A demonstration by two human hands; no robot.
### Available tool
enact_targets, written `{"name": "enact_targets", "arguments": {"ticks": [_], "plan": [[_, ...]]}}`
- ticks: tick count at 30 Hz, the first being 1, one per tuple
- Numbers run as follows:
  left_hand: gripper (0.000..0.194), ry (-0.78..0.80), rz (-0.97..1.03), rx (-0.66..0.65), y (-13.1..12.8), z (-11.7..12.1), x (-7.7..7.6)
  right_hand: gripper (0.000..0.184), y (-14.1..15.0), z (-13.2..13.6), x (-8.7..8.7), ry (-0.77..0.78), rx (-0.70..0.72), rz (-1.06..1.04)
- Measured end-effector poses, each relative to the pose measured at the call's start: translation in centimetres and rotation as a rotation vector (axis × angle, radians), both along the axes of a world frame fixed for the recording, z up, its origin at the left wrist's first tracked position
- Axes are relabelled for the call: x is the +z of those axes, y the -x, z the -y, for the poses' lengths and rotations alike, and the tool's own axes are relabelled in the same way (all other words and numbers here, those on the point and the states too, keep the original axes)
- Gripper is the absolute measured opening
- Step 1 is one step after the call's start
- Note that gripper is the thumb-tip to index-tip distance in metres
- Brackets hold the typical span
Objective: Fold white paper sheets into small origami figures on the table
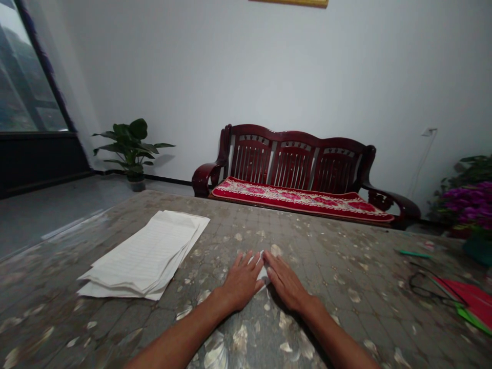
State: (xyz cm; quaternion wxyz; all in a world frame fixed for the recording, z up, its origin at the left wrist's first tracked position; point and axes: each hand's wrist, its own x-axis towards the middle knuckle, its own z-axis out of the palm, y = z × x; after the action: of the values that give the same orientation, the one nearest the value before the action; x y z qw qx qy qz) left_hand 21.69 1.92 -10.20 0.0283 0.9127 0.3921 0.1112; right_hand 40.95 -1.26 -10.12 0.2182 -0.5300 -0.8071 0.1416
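Observation:
A small piece of white paper (263, 275), seemingly folded, lies on the patterned tabletop between my two hands, which cover most of it. My left hand (243, 279) rests palm down over its left side, with fingers stretched forward and somewhat apart. From the other side, my right hand (285, 282) lies at a slant with straight fingers, their tips touching the paper's right edge near the top. Both hands look open and flat, and the fingertips almost meet at the paper's far end. To the left lies a loose stack of white lined paper sheets (144, 253).
The grey table covering (307, 256) has a leaf pattern. On the right are eyeglasses (430, 287), red paper (467, 302), a green pen-like stick (414, 253) and purple flowers (471, 205). A wooden bench (292, 154) and a potted plant (130, 148) stand beyond.

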Motion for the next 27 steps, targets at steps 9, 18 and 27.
{"name": "enact_targets", "arguments": {"ticks": [9, 18, 27], "plan": [[0.051, -0.015, 0.014, 0.027, 0.4, 1.6, -0.3, 0.058, 1.0, 0.0, 1.5, 0.093, 0.009, 0.198], [0.050, 0.031, -0.014, -0.002, 1.4, 2.3, 0.5, 0.057, 0.9, -1.7, 1.7, 0.094, -0.046, 0.333], [0.051, 0.050, -0.034, -0.090, 3.2, 2.9, 0.7, 0.060, 0.8, -3.1, 3.2, 0.280, -0.050, 0.112]]}}
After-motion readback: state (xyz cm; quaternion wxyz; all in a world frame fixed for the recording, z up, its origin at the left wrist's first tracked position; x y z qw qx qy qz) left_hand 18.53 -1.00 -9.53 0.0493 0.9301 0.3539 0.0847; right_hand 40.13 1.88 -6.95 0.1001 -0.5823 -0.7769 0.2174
